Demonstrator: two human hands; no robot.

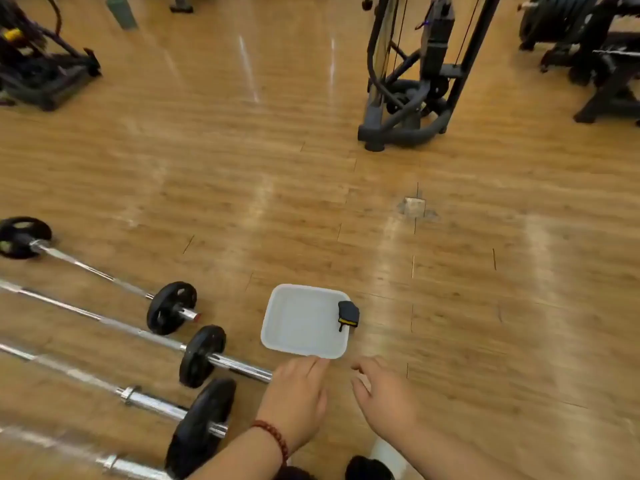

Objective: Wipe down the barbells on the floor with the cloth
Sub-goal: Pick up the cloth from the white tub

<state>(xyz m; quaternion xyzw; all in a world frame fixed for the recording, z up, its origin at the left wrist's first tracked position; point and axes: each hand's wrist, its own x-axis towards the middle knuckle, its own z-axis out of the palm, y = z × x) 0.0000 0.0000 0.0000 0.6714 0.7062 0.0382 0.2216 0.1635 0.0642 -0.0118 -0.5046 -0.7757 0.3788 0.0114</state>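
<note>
Head view: a wooden gym floor seen from above, slightly blurred.
Landmark: a white rectangular tray sits on the floor in front of the person.
Cloth: small, dark and folded, with a yellow band along its near edge. It is draped over the tray's right rim, touched by neither hand.
Barbells: four lie side by side on the floor, left of the tray, running diagonally away from it.
Bars: chrome and shiny, with bright reflections along the shafts.
Plates: black discs with cut-out grips, standing on edge near the bar ends.
Farthest barbell: shorter, with a plate at each end and a reddish cap on the sleeve end facing the tray.
Second barbell: its bare chrome sleeve ends just left of the tray's near corner, close beside the left hand.
Left hand: back up, fingers straight and pressed together, tips at the tray's near rim. Whether they touch it cannot be told. It holds nothing.
Bracelet: red beads on the left wrist.
Right hand: just near of the tray's right corner, fingers loosely spread and slightly bent, holding nothing.
Cable machine: dark frame, well beyond the tray.
</note>
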